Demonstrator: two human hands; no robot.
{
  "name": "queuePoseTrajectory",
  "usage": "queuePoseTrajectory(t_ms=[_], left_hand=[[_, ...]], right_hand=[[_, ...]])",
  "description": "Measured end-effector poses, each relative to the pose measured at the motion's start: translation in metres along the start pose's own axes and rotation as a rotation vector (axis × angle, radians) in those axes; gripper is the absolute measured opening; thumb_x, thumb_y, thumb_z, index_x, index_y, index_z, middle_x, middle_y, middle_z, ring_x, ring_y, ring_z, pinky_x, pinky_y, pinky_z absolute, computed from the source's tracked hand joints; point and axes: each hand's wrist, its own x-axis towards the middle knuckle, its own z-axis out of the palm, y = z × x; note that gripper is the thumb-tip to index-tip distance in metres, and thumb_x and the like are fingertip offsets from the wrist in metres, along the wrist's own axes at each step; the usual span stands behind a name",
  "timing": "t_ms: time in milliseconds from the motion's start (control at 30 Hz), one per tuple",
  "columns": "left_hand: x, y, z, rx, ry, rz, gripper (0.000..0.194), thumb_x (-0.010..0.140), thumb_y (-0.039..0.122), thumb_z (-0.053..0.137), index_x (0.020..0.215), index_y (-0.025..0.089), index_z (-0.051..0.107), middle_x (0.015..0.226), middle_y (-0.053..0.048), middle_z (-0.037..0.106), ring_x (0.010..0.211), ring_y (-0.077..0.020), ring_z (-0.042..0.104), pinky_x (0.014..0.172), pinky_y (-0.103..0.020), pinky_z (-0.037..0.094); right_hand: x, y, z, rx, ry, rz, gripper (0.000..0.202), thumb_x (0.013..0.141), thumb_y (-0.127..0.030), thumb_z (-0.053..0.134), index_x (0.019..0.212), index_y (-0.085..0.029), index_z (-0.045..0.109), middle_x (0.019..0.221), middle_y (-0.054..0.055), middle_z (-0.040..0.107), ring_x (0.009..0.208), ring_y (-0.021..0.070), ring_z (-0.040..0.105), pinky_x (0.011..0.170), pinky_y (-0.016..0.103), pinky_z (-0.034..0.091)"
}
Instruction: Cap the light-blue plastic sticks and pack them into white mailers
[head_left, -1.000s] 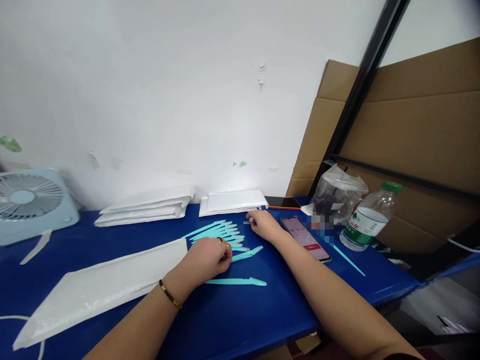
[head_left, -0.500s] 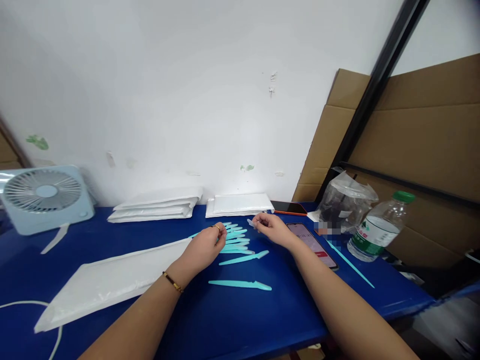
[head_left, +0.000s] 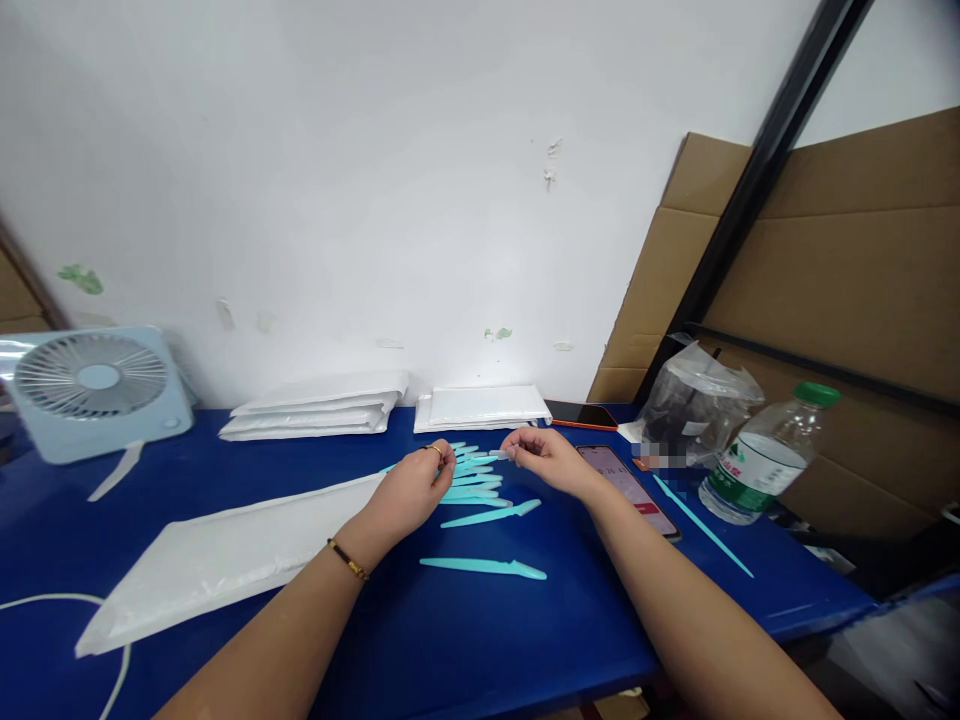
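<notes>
Turquoise eyebrow razors (head_left: 480,495) lie fanned out on the blue table, several beside and beyond my left hand (head_left: 420,485). That hand is closed in a pinch on one eyebrow razor, whose handle is mostly covered by the fingers. Opposite it, my right hand (head_left: 544,458) pinches a small translucent blade cap (head_left: 499,455) close to the razor's tip; whether the two touch I cannot tell. Nearer the front, a single razor (head_left: 484,567) lies apart from the pile. A long white padded mailer (head_left: 232,545) rests under and left of my left forearm.
White mailers are stacked along the wall, one pile (head_left: 315,410) left, another (head_left: 480,408) in the middle. A blue fan (head_left: 97,390) stands at left. On the right are a lit phone (head_left: 630,490), a dark phone (head_left: 581,414), a bagged cup (head_left: 694,400), another razor (head_left: 705,527) and a water bottle (head_left: 765,455).
My right hand has moved slightly left and turned the blade cap level, bringing it towards the razor tip by my left hand. The view has shifted a little.
</notes>
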Motion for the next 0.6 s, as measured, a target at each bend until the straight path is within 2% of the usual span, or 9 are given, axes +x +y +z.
queuePoseTrajectory(t_ms=[200,467,600], left_hand=[[0.000,-0.002,0.001,-0.006,0.004,-0.014,0.017,0.087,0.029,0.032,0.081,0.021,0.046,0.067,0.001,0.051,0.058,-0.0132,0.046,0.055,-0.024,0.032],[-0.001,0.002,0.003,-0.010,-0.026,0.010,0.017,0.086,0.030,0.034,0.080,0.021,0.047,0.070,0.001,0.054,0.059,-0.0131,0.048,0.056,-0.023,0.034],[-0.001,0.000,0.008,0.025,-0.097,0.012,0.023,0.087,0.033,0.032,0.083,0.021,0.051,0.070,0.000,0.057,0.059,-0.0138,0.050,0.056,-0.024,0.036]], right_hand=[[-0.001,-0.003,-0.002,0.052,0.041,-0.007,0.030,0.083,-0.041,0.048,0.088,-0.014,0.060,0.069,0.002,0.054,0.060,0.0111,0.046,0.056,0.023,0.037],[-0.003,-0.007,0.013,0.046,-0.033,-0.009,0.029,0.082,-0.040,0.050,0.088,-0.015,0.061,0.063,-0.001,0.049,0.055,0.0085,0.039,0.050,0.021,0.031],[-0.003,-0.007,0.017,0.000,-0.093,-0.043,0.027,0.082,-0.038,0.051,0.089,-0.015,0.063,0.068,0.001,0.054,0.057,0.0093,0.043,0.053,0.022,0.035]])
